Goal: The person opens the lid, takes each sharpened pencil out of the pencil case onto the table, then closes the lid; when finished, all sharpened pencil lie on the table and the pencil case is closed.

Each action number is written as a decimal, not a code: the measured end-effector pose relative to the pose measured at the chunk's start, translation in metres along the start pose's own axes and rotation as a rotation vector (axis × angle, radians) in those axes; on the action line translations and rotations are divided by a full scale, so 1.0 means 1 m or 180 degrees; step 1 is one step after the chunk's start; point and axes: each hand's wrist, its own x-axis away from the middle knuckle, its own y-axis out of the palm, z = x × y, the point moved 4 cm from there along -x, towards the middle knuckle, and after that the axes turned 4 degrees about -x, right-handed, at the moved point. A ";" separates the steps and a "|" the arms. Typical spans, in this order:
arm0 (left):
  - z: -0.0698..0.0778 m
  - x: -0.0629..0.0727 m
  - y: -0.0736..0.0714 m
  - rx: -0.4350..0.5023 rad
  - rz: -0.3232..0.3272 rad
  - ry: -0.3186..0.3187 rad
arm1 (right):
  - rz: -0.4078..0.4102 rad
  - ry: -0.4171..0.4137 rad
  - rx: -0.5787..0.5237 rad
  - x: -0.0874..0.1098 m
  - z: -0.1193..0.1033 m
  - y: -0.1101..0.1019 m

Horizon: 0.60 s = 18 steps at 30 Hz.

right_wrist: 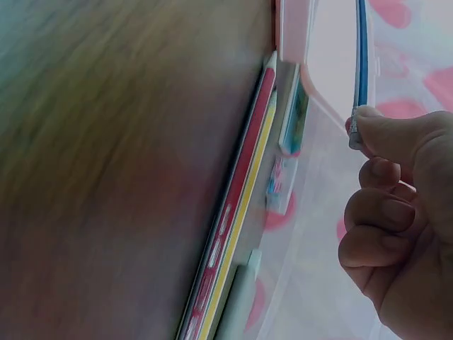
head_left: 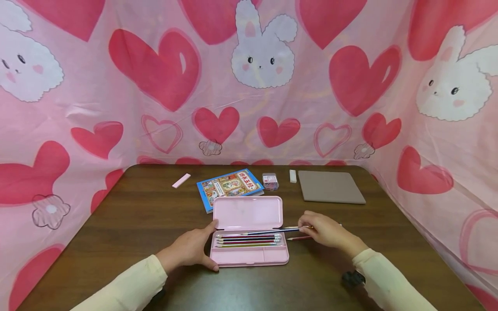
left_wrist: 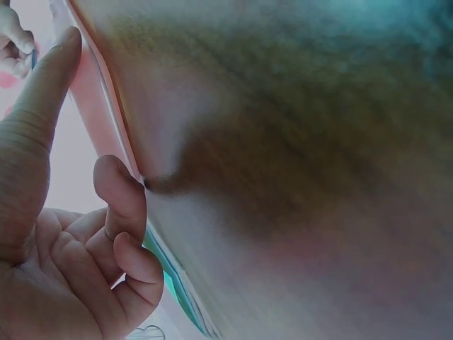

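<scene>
Here, the blue pencil (right_wrist: 363, 57) juts leftward from the right grip (head_left: 324, 229).

both sleeved forearms (head_left: 393, 278) angle inward and forward from either side, well apart; the left hand (head_left: 190, 247) stretches its thumb (left_wrist: 49, 88) well away from its bent fingers (left_wrist: 122, 195), while the right hand (head_left: 324, 229) pinches with thumb against forefinger, the remaining fingers curled toward the palm

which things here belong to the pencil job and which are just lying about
Likely the job:
pencil case
pencils inside it
pencil in the right hand
loose pencils nearby

Lying about:
book
small clear box
white block
pink strip
laptop, apparently
</scene>
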 end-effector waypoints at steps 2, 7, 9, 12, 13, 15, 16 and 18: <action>0.000 0.000 0.000 0.0006 -0.0004 0.0009 | 0.0016 0.0050 -0.0019 0.005 0.003 -0.002; 0.001 0.000 0.000 0.0017 -0.0016 0.0003 | 0.0161 -0.0006 -0.0010 0.018 0.010 -0.006; 0.000 0.000 0.000 0.0014 -0.0018 -0.0007 | 0.0251 -0.0089 -0.0011 0.023 0.011 -0.007; 0.000 0.000 0.001 0.0006 -0.0016 -0.0022 | 0.0319 -0.0177 -0.0038 0.028 0.014 -0.010; 0.000 0.000 0.000 0.0005 -0.0013 -0.0024 | 0.0327 -0.0190 -0.0043 0.030 0.015 -0.011; 0.000 0.000 0.000 0.0007 -0.0007 -0.0023 | 0.0308 -0.0177 -0.0073 0.034 0.016 -0.014; 0.000 0.000 0.000 0.0011 -0.0006 -0.0027 | 0.0294 -0.0165 -0.0090 0.036 0.018 -0.016; -0.001 0.000 0.000 0.0014 0.0007 -0.0029 | 0.0287 -0.0145 -0.0080 0.040 0.020 -0.019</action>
